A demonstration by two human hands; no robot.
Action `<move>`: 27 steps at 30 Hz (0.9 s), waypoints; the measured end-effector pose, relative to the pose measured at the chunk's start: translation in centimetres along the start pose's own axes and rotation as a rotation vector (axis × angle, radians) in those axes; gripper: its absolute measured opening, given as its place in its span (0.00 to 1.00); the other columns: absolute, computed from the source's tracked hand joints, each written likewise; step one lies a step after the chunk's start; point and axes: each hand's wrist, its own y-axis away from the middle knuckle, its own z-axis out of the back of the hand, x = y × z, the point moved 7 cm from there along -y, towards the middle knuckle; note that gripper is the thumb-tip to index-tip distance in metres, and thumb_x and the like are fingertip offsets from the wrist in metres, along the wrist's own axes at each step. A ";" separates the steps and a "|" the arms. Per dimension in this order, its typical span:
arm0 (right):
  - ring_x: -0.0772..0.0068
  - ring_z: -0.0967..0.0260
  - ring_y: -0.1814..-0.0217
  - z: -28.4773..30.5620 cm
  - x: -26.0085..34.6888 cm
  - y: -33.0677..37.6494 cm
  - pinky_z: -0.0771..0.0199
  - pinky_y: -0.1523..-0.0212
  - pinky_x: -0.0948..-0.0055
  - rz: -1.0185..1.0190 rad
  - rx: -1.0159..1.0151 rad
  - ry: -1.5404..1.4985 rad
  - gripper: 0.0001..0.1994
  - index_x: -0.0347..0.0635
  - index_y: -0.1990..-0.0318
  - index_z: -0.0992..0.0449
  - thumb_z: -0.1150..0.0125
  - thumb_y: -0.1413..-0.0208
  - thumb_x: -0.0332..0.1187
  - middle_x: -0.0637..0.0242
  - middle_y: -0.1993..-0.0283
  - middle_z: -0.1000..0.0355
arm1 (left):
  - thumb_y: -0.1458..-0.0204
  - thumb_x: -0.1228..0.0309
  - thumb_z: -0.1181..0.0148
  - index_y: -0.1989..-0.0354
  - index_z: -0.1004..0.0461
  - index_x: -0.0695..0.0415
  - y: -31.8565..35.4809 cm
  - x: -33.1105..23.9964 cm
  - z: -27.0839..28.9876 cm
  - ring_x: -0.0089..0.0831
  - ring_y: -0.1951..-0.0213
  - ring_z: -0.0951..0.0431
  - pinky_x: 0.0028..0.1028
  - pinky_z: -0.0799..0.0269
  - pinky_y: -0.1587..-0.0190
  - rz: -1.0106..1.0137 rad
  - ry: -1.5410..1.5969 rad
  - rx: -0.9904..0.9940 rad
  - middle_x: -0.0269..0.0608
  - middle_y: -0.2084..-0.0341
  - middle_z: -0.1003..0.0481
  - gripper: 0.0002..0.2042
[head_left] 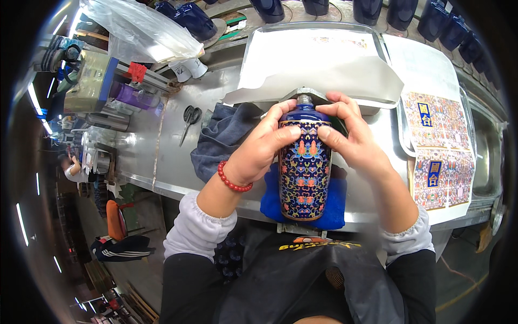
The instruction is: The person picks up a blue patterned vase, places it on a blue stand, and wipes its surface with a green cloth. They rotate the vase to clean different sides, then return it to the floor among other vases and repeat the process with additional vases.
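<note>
A dark blue bottle (305, 181) with a dense floral pattern in gold, red and light blue lies in front of me, its narrow neck pointing away. Both hands hold it at the shoulder. My left hand (261, 146) curls around the left side, thumb pressed on the pattern's upper edge. On the other side, my right hand (356, 137) does the same, fingers bent toward the neck. Under the bottle's lower part is a bright blue cloth (335, 202). Behind the neck, a dark grey piece (303, 90) is partly hidden.
Left of the bottle, a crumpled grey-blue cloth (218, 135) and black-handled scissors (190, 120) rest on the metal bench (140, 140). A tray (248, 59) with white sheets stands behind; patterned decal sheets (440, 129) lie right, beside a metal basin (491, 162). Blue bottles (368, 9) line the back.
</note>
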 end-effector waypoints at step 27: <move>0.57 0.46 0.29 -0.6 0.3 0.3 0.47 0.30 0.61 0.115 -0.056 0.208 0.18 0.38 0.44 0.28 0.40 0.37 0.37 0.52 0.33 0.44 | 0.35 0.66 0.47 0.32 0.47 0.65 -0.4 0.3 0.1 0.31 0.44 0.27 0.32 0.30 0.41 -0.030 -0.057 -0.054 0.47 0.44 0.31 0.28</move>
